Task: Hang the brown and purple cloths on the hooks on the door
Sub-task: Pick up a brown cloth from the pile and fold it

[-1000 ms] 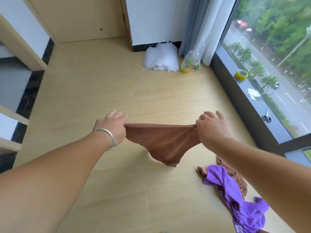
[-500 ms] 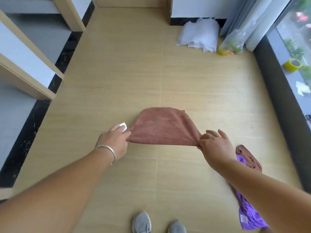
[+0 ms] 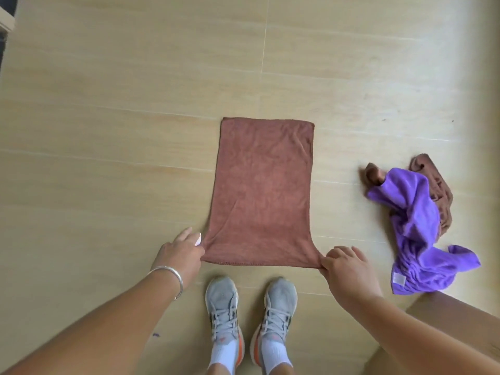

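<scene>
A brown cloth [image 3: 262, 190] lies spread flat as a rectangle on the wooden floor, its long side running away from me. My left hand [image 3: 181, 255] pinches its near left corner, where a small white tag shows. My right hand [image 3: 346, 269] pinches the near right corner. To the right, a crumpled purple cloth [image 3: 414, 228] with a white label lies on top of a second bunched brown cloth [image 3: 438, 190]. No door or hooks are in view.
My two grey sneakers [image 3: 251, 309] stand just behind the cloth's near edge. A brown cardboard surface [image 3: 460, 320] juts in at the lower right. A pale ledge corner [image 3: 5, 20] shows at the upper left. Wooden floor surrounds the cloths.
Both hands lowered the brown cloth from the air onto the floor and it now lies spread flat. My view tilted down, so the window, curtain and white bag have left the frame.
</scene>
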Demonstrator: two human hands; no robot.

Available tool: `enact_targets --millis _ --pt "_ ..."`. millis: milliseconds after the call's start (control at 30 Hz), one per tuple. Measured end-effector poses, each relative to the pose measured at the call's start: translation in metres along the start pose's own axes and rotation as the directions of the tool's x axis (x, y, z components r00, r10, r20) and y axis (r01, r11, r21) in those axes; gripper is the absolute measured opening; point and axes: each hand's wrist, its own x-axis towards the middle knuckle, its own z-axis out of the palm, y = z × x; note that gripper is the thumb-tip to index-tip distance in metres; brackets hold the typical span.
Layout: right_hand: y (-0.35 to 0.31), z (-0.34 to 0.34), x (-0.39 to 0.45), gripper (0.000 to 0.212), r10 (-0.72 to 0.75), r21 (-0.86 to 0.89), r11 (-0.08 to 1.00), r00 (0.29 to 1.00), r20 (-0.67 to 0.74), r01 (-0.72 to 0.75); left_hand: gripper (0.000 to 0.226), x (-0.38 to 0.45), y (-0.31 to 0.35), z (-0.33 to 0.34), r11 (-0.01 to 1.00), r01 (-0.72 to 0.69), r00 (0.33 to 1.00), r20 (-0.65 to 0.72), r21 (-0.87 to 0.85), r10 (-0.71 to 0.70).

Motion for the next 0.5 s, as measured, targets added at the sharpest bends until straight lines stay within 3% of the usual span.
enact_targets --millis 167,267,367,500 --pt "0.007 0.027 0.036 0.021 0.033 0.019 0.999 0.999 -0.031 -0.032 0.025 0.040 -0.007 0.017 1.000 0.016 1.000 0.025 -0.011 -0.016" --pt "0.021 0.023 0.082 0.022 0.052 0.015 0.999 0.995 -0.090 -0.051 0.024 0.087 -0.016 0.006 0.991 0.014 0.990 -0.136 -0.132 -0.032" --pt "0.040 0.006 0.145 0.025 0.098 0.085 0.993 0.977 -0.188 -0.083 0.014 0.149 -0.033 -0.016 0.953 -0.050 0.937 -0.346 -0.298 -0.059" --pt "0.068 -0.022 0.247 0.026 0.205 0.255 0.960 0.915 -0.348 -0.118 0.006 0.244 -0.057 -0.053 0.870 -0.086 0.860 -0.477 -0.485 -0.181"
